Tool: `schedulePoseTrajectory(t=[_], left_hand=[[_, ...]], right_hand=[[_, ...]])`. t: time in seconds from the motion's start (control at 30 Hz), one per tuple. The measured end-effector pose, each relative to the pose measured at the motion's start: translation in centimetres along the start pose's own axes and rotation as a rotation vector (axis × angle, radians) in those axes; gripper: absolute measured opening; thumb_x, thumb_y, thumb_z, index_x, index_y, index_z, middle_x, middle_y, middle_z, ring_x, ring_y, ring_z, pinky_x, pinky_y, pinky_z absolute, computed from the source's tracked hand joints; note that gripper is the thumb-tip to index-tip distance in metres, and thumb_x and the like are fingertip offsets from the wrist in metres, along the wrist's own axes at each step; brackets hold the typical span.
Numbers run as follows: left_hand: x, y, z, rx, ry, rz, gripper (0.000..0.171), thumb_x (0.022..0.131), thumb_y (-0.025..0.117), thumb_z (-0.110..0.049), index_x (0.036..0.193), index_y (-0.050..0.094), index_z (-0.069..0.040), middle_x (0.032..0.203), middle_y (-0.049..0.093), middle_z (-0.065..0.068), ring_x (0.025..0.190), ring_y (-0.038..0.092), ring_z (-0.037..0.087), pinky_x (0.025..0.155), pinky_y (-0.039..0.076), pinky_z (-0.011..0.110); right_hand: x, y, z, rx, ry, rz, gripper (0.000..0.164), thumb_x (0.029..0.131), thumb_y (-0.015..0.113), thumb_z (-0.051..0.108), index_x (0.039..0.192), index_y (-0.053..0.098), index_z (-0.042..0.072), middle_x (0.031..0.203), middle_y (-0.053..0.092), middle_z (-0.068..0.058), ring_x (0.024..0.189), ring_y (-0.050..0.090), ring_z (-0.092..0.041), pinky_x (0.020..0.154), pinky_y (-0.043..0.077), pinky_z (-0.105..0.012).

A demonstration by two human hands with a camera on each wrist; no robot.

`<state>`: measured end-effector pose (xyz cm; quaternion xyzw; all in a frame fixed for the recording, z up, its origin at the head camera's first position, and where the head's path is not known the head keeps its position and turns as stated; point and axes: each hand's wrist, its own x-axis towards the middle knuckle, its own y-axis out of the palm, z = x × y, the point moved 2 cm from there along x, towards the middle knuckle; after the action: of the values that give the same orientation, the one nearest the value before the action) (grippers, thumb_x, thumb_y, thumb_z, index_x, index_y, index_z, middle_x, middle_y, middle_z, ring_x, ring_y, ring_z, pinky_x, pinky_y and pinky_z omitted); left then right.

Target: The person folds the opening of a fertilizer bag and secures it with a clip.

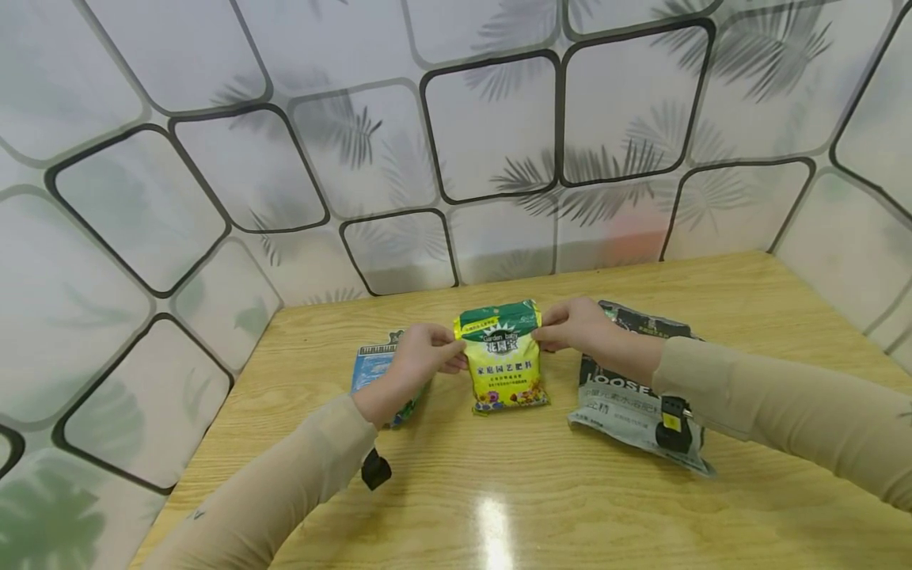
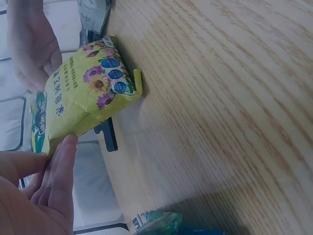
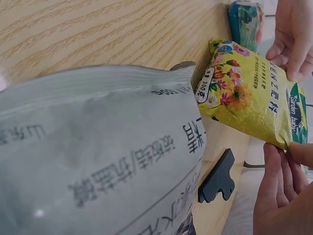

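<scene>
At the left, a blue bag [image 1: 369,370] lies on the table [image 1: 456,491], partly hidden by the left hand [image 1: 416,362], which pinches the left edge of the yellow bag [image 1: 507,376]. That bag stands roughly upright mid-table; whether its base touches is unclear. A black clip [image 3: 217,177] lies on its far side. The right hand [image 1: 580,326] pinches the right edge; further right lies a grey bag [image 1: 613,423]. The step seems to be two-handed positioning; moving on calls for level, matched grips.
</scene>
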<state>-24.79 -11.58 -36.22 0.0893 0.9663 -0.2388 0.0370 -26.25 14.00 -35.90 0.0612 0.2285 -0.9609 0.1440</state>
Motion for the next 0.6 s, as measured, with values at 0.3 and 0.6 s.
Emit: schedulePoseTrajectory(t=[0.3,0.6], left_hand=[[0.31,-0.41,0.05,-0.005,-0.001,-0.017,0.013,0.103,0.07,-0.006,0.106,0.075,0.005,0.105,0.08,0.025,0.099,0.079,0.042,0.089,0.068,0.047],[0.56,-0.85,-0.18,-0.014,0.01,-0.031,0.013,0.103,0.07,-0.006,0.109,0.073,0.005,0.11,0.079,0.025,0.099,0.08,0.039,0.091,0.067,0.048]], right_hand=[[0.13,0.18,0.01,-0.01,-0.024,-0.038,0.023,0.101,0.074,0.015,0.113,0.075,-0.004,0.108,0.079,-0.017,0.108,0.074,-0.039,0.104,0.06,-0.053],[0.06,0.16,0.15,-0.028,-0.069,-0.052,0.016,0.1,0.075,0.017,0.101,0.074,0.001,0.108,0.077,-0.017,0.11,0.072,-0.039,0.104,0.059,-0.057]])
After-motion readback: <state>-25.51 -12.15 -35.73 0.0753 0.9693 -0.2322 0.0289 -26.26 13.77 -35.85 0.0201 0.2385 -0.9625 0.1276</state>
